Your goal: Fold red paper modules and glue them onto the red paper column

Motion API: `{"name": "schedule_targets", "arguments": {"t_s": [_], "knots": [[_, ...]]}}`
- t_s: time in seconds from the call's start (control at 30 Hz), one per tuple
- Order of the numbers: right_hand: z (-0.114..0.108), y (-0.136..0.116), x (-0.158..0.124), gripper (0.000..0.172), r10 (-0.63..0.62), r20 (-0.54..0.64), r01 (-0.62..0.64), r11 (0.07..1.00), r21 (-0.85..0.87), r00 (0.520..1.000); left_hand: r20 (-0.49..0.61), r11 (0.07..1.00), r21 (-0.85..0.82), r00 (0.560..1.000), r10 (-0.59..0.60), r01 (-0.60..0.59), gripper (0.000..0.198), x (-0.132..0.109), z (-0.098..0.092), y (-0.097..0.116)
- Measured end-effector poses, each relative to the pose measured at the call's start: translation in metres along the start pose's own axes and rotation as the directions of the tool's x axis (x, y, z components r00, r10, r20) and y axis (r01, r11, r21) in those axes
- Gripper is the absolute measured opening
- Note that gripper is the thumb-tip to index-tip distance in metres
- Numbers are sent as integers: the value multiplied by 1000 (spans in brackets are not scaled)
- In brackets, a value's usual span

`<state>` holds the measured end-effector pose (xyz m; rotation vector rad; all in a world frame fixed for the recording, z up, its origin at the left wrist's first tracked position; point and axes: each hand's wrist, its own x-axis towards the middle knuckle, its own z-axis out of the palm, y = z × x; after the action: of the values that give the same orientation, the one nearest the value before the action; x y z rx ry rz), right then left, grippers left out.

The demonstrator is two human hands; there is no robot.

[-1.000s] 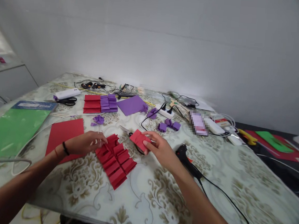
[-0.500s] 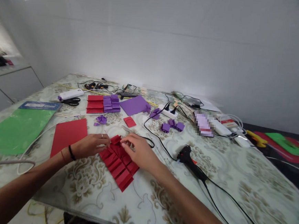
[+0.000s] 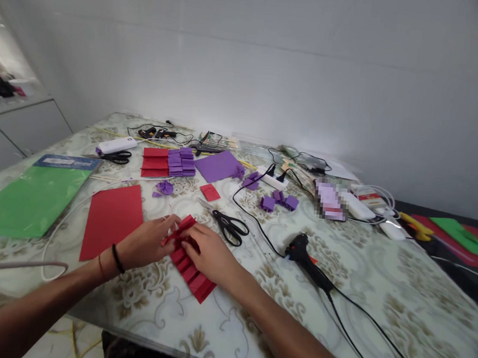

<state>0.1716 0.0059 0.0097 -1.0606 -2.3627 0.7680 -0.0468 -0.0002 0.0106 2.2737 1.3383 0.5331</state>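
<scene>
A pleated piece of red paper [image 3: 193, 279] lies at a slant on the patterned tablecloth in front of me. My left hand [image 3: 154, 241], with a ring and a black wrist band, pinches its upper left side. From the right, my right hand [image 3: 206, 251] bends its fingers over the upper folds and covers part of them. Both hands have their fingertips close together on the paper. Black-handled scissors [image 3: 232, 227] lie just beyond my right hand. A small red paper square [image 3: 210, 192] rests above them.
A red sheet [image 3: 114, 219] and a green pack [image 3: 26, 198] lie left. Behind are a red and purple pleated piece [image 3: 169, 162], a purple sheet [image 3: 218, 166] and purple folded bits [image 3: 278, 201]. A corded glue gun [image 3: 309, 264] lies right, near a power strip [image 3: 272, 179] and phone [image 3: 329, 200].
My right hand has shifted slightly down and left over the folds, uncovering the scissors. My left hand has moved slightly lower on the red paper. The view has shifted a little.
</scene>
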Motion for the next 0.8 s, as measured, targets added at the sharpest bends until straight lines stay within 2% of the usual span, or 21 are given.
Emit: {"name": "schedule_targets", "arguments": {"t_s": [0.1,0.23,0.37,0.47,0.53,0.63,0.7,0.8], "knots": [[-2,-1,0,15,18,-8,-18,1000,-1,1000,-41,999,-31,999,-35,34,28,-1,-3,-1],[-1,-3,-2,22,0,9,0,1000,7,1000,-67,998,-40,996,-50,48,6,-1,-3,-3],[1,-4,-4,38,-38,53,39,999,-4,998,-44,999,-41,999,23,-25,13,-5,-2,-1],[-2,-2,-7,41,-65,73,66,998,-9,995,2,994,-48,995,101,-101,18,-10,-4,-4],[-8,0,-8,38,-81,42,81,997,-5,996,24,990,-44,990,139,-137,23,-14,-4,-9],[-15,2,-8,22,-120,-26,119,993,-20,992,34,986,-2,985,169,-169,29,-20,1,-20],[-15,2,-9,11,-168,8,168,984,-60,986,37,984,42,984,172,-174,32,-23,8,-24],[-8,-1,-11,11,-209,117,225,964,-144,971,48,982,80,985,168,-172,31,-24,14,-24]]}}
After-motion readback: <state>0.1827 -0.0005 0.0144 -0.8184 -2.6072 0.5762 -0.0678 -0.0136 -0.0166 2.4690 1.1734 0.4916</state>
